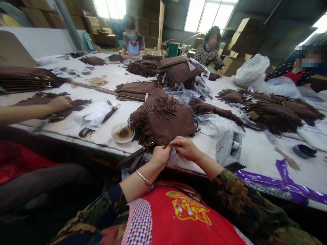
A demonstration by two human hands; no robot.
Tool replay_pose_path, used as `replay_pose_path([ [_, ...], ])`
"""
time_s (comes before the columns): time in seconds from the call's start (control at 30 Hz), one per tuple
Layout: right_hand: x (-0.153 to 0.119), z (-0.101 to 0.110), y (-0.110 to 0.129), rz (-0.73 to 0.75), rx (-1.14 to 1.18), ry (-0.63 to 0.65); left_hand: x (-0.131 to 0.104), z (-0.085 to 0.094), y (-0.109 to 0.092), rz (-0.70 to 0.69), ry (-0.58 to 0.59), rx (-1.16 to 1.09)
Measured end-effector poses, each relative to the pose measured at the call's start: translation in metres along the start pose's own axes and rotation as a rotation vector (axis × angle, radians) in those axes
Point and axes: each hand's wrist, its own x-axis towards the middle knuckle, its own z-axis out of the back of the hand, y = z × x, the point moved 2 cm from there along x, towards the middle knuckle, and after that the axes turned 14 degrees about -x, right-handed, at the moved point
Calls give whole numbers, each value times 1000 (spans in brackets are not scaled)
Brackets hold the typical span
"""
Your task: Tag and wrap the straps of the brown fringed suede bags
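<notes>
A brown fringed bag (171, 124) lies at the table's front edge, its zipped edge toward me and a strap hanging off at the left. My left hand (162, 156), with a bangle at the wrist, is closed at that near edge. Beside it, nearly touching, my right hand (186, 148) has its fingers pinched at the same edge. Whatever small part sits between the fingertips is too small to make out. Some whitish translucent material shows just under my right hand.
Left of the bag are a round dish (123, 132) and a strap with clasps (99, 117). A tape dispenser (230, 148) stands to the right. Bag piles (178, 69) rise behind. Another person's hand (61, 103) rests on a bag at the left; more people sit across.
</notes>
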Motion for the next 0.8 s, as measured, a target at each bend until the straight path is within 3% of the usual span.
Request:
replay_pose_path([
  [0.17, 9, 10, 5, 103, -242, 92, -2, 1, 1, -41, -1, 151],
  [0.3, 13, 9, 7, 37, -409, 107, -2, 1, 4, -54, 6, 172],
  [0.43, 15, 7, 5, -61, -406, 119, -1, 1, 4, -72, 7, 152],
  [0.7, 9, 3, 14, 36, -585, 35, -2, 2, 1, -20, -2, 109],
  [0.8, 9, 0, 13, -12, -536, 8, -2, 2, 0, 8, 22, 49],
])
